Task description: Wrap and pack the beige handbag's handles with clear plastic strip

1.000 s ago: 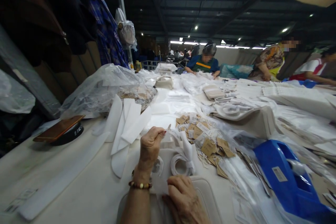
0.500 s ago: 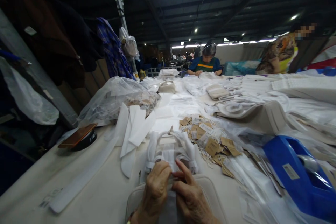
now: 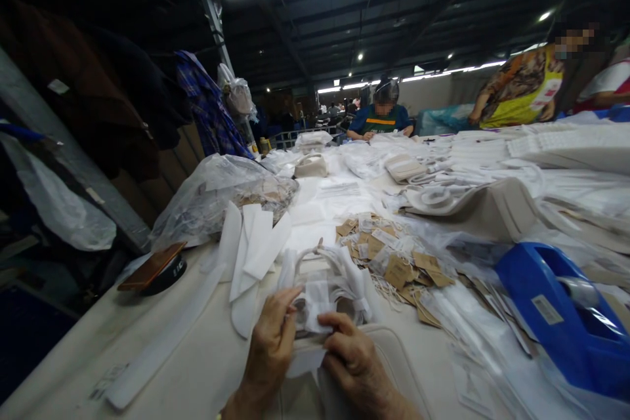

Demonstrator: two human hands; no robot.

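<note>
A beige handbag [image 3: 394,357] lies on the table in front of me. Its handles [image 3: 319,254] point away and are wrapped in white padding, with a white strip [image 3: 316,295] laid across them. My right hand [image 3: 354,361] is closed on the lower end of that strip, thumb and forefinger pinching it over the bag's top edge. My left hand [image 3: 268,341] is at the bag's left side, beside the wrapped handles. Its thumb and fingers are apart, and I see nothing between them.
Left of the bag lie white foam pieces [image 3: 256,249] and a dark round object with a brown top [image 3: 155,269]. Brown paper tags [image 3: 394,262] are heaped to the right, near a blue tape dispenser [image 3: 556,321]. Across the table a person [image 3: 381,115] works; another person [image 3: 522,92] stands right.
My left hand has drawn away to the left from the right hand and its fingers have parted. The right hand keeps its pinch at the strip. The view has shifted slightly.
</note>
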